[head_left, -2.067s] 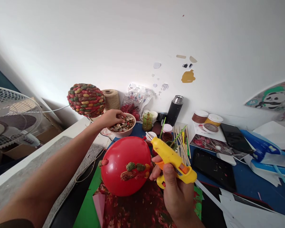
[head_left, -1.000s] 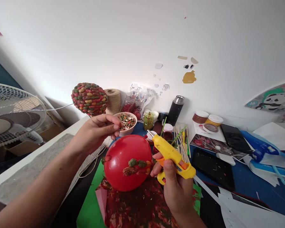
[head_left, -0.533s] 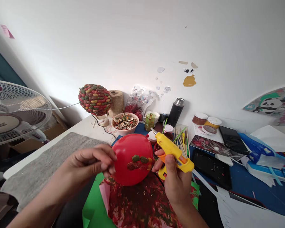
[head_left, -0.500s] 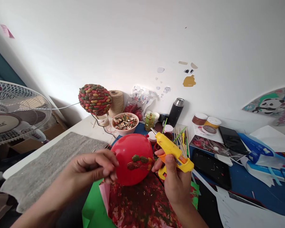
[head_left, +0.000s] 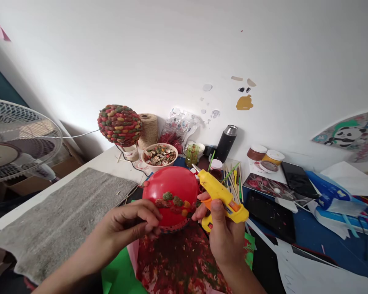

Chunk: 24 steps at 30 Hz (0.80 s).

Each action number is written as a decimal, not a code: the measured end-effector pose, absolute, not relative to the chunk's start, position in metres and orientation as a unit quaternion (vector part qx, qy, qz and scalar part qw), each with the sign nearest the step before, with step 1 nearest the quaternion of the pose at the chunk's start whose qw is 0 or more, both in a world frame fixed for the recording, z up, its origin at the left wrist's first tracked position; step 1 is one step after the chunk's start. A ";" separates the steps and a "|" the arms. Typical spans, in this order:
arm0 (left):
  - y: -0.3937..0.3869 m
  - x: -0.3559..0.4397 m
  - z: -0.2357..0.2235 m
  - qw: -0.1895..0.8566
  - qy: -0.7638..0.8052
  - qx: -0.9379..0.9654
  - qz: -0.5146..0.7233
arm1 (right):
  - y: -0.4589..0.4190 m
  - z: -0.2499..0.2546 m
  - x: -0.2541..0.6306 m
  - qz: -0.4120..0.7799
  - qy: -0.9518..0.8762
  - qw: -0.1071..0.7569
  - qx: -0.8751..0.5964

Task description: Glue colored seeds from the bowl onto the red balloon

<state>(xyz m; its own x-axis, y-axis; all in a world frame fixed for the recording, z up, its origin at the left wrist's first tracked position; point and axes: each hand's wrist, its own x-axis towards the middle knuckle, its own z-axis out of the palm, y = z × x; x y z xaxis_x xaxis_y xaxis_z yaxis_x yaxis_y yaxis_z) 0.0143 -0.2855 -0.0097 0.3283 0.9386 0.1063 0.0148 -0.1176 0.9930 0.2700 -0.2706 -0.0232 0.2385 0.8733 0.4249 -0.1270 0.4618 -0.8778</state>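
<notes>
A red balloon (head_left: 171, 179) lies in front of me, with a band of painted shell-like pieces (head_left: 173, 202) in green, brown-red and orange on its near side. More dark pieces show along its bottom edge. My left hand (head_left: 135, 224) is at the balloon's lower left, thumb and fingers drawn together; what they pinch, if anything, is hidden. My right hand (head_left: 222, 232) grips a yellow hot glue gun (head_left: 221, 194), nozzle up and to the left, above the balloon's right side. Its fingertips are close to the balloon; I cannot tell whether they touch.
Paint-stained paper (head_left: 178, 261) lies below the balloon. Behind stand a bowl of shells (head_left: 159, 156), a ball covered in coloured pieces (head_left: 119, 125), twine (head_left: 148, 130), and a black flask (head_left: 227, 143). A fan (head_left: 18, 143) is left; wooden sticks (head_left: 233, 179) and a black phone (head_left: 299, 179) are right.
The balloon has turned, so its band of pieces sits further left and a lower dark row shows. My left hand has moved slightly right and down against it. The glue gun stays in my right hand.
</notes>
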 end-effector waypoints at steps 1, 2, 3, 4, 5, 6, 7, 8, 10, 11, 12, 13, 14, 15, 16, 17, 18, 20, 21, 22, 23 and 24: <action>-0.284 0.014 -0.010 0.535 0.396 0.601 0.442 | -0.270 -0.022 0.270 0.358 -0.497 0.696 -0.374; -0.283 0.013 -0.010 0.532 0.402 0.590 0.456 | -0.270 -0.021 0.270 0.356 -0.492 0.699 -0.377; -0.282 0.012 -0.011 0.528 0.407 0.579 0.469 | -0.269 -0.021 0.271 0.355 -0.486 0.702 -0.381; -0.282 0.011 -0.012 0.526 0.409 0.571 0.479 | -0.268 -0.020 0.272 0.354 -0.478 0.705 -0.387; -0.282 0.011 -0.013 0.526 0.409 0.565 0.487 | -0.267 -0.020 0.273 0.354 -0.470 0.706 -0.395; -0.282 0.010 -0.014 0.528 0.408 0.559 0.493 | -0.266 -0.019 0.274 0.354 -0.463 0.704 -0.405; -0.282 0.008 -0.015 0.534 0.405 0.551 0.497 | -0.264 -0.019 0.275 0.354 -0.458 0.701 -0.417; -0.282 0.007 -0.016 0.541 0.402 0.541 0.503 | -0.262 -0.019 0.276 0.352 -0.455 0.696 -0.430; -0.281 0.003 -0.018 0.558 0.390 0.510 0.527 | -0.259 -0.020 0.277 0.353 -0.453 0.681 -0.455; -0.281 0.000 -0.020 0.562 0.384 0.489 0.545 | -0.258 -0.020 0.278 0.354 -0.453 0.674 -0.464; -0.280 -0.003 -0.022 0.562 0.384 0.467 0.564 | -0.257 -0.020 0.278 0.356 -0.454 0.668 -0.471; -0.278 -0.007 -0.025 0.557 0.391 0.445 0.582 | -0.256 -0.021 0.278 0.357 -0.455 0.662 -0.476; -0.277 -0.010 -0.029 0.549 0.403 0.425 0.596 | -0.256 -0.022 0.278 0.357 -0.459 0.657 -0.480; -0.276 -0.014 -0.033 0.543 0.420 0.409 0.602 | -0.256 -0.023 0.278 0.356 -0.465 0.651 -0.483; -0.275 -0.017 -0.037 0.540 0.437 0.392 0.603 | -0.256 -0.026 0.278 0.353 -0.472 0.645 -0.486; -0.275 -0.019 -0.042 0.540 0.453 0.374 0.602 | -0.256 -0.029 0.278 0.350 -0.481 0.637 -0.491; -0.276 -0.020 -0.047 0.546 0.465 0.353 0.601 | -0.256 -0.032 0.279 0.348 -0.490 0.627 -0.495; -0.278 -0.019 -0.055 0.564 0.482 0.301 0.600 | -0.256 -0.040 0.283 0.347 -0.506 0.611 -0.501; -0.280 -0.017 -0.058 0.573 0.486 0.275 0.600 | -0.256 -0.043 0.284 0.353 -0.516 0.602 -0.497; -0.282 -0.014 -0.060 0.581 0.489 0.254 0.599 | -0.256 -0.046 0.286 0.358 -0.521 0.597 -0.494; -0.284 -0.011 -0.060 0.588 0.489 0.240 0.598 | -0.256 -0.049 0.286 0.363 -0.527 0.594 -0.488; -0.285 -0.007 -0.059 0.591 0.488 0.234 0.598 | -0.256 -0.050 0.286 0.366 -0.532 0.592 -0.482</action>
